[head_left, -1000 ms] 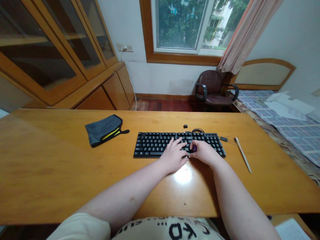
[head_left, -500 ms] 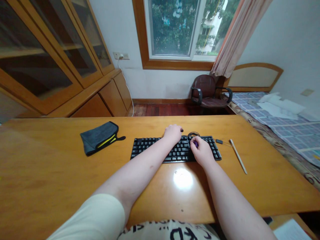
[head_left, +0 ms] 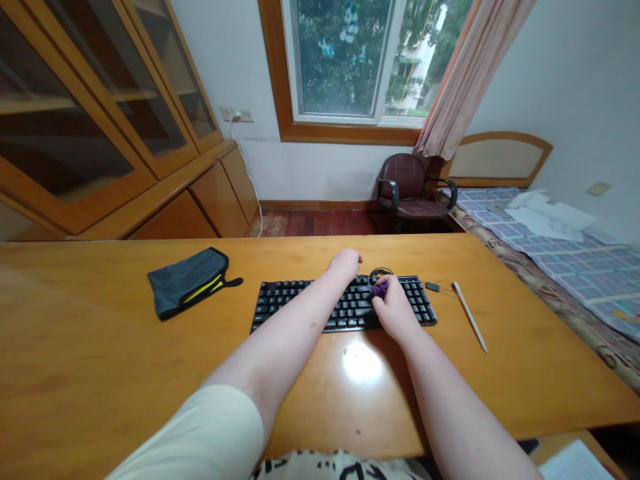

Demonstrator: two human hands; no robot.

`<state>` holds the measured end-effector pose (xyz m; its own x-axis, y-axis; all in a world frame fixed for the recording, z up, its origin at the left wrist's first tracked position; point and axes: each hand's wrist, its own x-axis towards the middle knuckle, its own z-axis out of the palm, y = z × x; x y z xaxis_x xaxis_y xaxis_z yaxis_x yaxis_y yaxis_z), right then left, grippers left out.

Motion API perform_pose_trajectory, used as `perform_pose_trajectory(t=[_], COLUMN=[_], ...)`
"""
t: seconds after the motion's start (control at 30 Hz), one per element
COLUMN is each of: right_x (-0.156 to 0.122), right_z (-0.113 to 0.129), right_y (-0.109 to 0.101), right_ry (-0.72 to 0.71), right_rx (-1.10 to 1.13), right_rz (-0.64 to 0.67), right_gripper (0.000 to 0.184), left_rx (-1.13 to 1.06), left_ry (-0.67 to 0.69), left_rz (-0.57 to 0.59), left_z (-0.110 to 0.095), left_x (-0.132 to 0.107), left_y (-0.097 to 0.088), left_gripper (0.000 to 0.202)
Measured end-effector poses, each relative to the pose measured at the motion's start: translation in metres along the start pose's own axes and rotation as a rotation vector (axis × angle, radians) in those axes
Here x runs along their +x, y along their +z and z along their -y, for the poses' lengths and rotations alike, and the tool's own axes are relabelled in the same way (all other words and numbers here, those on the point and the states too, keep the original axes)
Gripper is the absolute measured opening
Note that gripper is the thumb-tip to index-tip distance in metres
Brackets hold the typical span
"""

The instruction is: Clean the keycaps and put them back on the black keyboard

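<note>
A black keyboard (head_left: 357, 303) lies on the wooden desk, partly covered by my forearms. My left hand (head_left: 345, 265) is over its far edge, fingers curled; whatever they hold, if anything, is hidden. Above the keys on the right side, my right hand (head_left: 395, 307) pinches a small purple lump with a bumpy surface (head_left: 380, 289). I cannot make out what kind of thing it is. A coiled black cable (head_left: 381, 271) sits behind the keyboard, close to both hands.
A folded grey cloth (head_left: 190, 285) with black and yellow edging lies left on the desk (head_left: 100, 373). Right of the keyboard are a small dark tag-like piece (head_left: 432, 287) and a thin whitish stick (head_left: 470, 317). Beyond stand a chair (head_left: 413, 187) and a bed (head_left: 555, 233).
More of the purple lump shows in my right hand now. A small dark thing at my left fingertips has gone from sight. The whole view has shifted slightly.
</note>
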<state>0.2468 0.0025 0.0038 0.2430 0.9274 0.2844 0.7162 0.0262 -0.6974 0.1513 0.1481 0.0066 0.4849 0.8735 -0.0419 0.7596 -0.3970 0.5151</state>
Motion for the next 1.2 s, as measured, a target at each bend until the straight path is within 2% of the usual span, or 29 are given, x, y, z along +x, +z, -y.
perform_pose_trajectory(t=[0.13,0.23,0.33,0.4,0.5,0.63,0.73,0.9,1.03,1.2], right_x=[0.003,0.004,0.003,0.002,0.001,0.0,-0.003,-0.007,-0.005,-0.005], right_z=[-0.004,-0.003,-0.002,-0.002,-0.004,0.0,0.005,0.007,0.004,0.005], right_y=[0.001,-0.001,-0.002,0.001,0.007,0.011,0.009,0.007,0.008,0.003], right_ry=[0.01,-0.069,-0.136,-0.065,0.108,0.199,0.225,0.122,0.039,-0.006], right_rx=[0.031,0.054,0.131,0.245,0.475,0.68,0.748,0.902,0.762,0.554], right_rz=[-0.057,-0.12,-0.169,-0.17,-0.136,-0.09,0.006,0.185,0.222,0.089], right_gripper=[0.024,0.021,0.018,0.02,0.027,0.036,0.036,0.041,0.041,0.024], left_rx=[-0.186,-0.336,-0.75,-1.03,-1.209,-1.178,-1.148,-1.155,-1.151,-1.208], left_ry=[0.047,0.05,0.008,-0.042,-0.073,-0.006,0.036,0.039,0.052,0.095], left_rz=[-0.121,-0.16,-0.19,-0.198,-0.224,-0.307,-0.337,-0.352,-0.302,-0.212], left_z=[-0.003,-0.005,-0.002,0.001,0.007,0.007,0.003,0.002,0.005,0.006], left_x=[-0.023,-0.05,-0.08,-0.098,-0.116,-0.125,-0.126,-0.128,-0.13,-0.13], left_y=[-0.009,-0.011,-0.005,0.001,0.009,0.013,0.013,0.014,0.012,0.01], left_gripper=[0.025,0.025,0.023,0.023,0.023,0.024,0.025,0.025,0.026,0.033])
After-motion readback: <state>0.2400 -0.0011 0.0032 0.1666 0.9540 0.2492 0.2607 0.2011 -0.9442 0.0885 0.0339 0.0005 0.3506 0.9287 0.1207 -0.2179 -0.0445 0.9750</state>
